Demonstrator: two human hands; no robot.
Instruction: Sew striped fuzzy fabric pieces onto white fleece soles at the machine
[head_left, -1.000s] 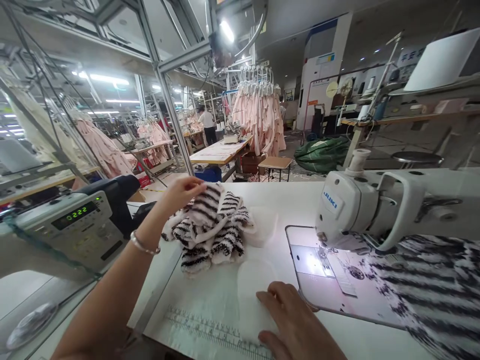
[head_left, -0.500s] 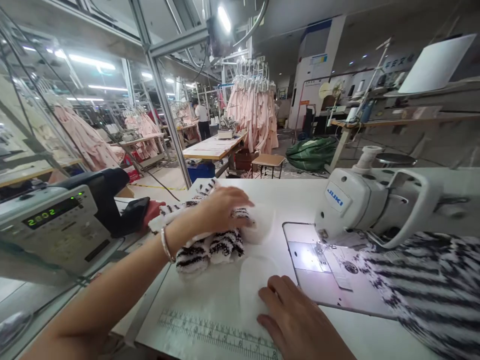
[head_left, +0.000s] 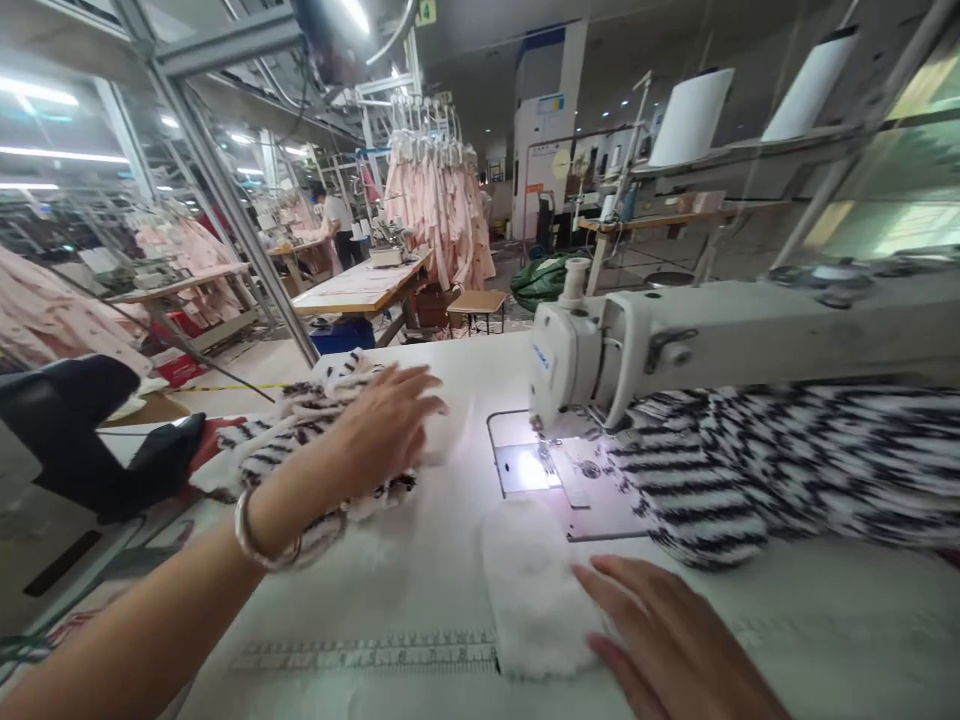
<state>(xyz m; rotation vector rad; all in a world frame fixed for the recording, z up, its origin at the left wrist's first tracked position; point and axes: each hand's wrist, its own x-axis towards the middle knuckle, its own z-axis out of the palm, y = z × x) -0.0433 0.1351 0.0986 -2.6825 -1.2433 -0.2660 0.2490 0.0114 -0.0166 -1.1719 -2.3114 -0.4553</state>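
Observation:
A white fluffy oval fabric piece (head_left: 529, 590) lies flat on the machine table in front of the sewing machine (head_left: 574, 350). My right hand (head_left: 667, 640) is at its right edge, fingers stretched out, fingertips at or just over the fabric; contact is hard to judge. Farther left, my left hand (head_left: 382, 425) reaches with extended fingers over a heap of black-and-white striped fluffy pieces (head_left: 289, 425). Just past those fingertips lies another white piece (head_left: 448, 430), partly hidden by the hand. Nothing shows in either hand's grip.
Striped plush fabric (head_left: 720, 470) is piled right of the lit needle area. A printed ruler (head_left: 367, 652) runs along the table front. Thread cones (head_left: 691, 118) stand behind the machine. Pink garments (head_left: 435, 210) hang beyond, and a person (head_left: 341, 225) stands far off.
The view has turned to the right. The near white piece now lies closer to the needle plate, with my right hand at its right side. My left hand remains over the striped heap.

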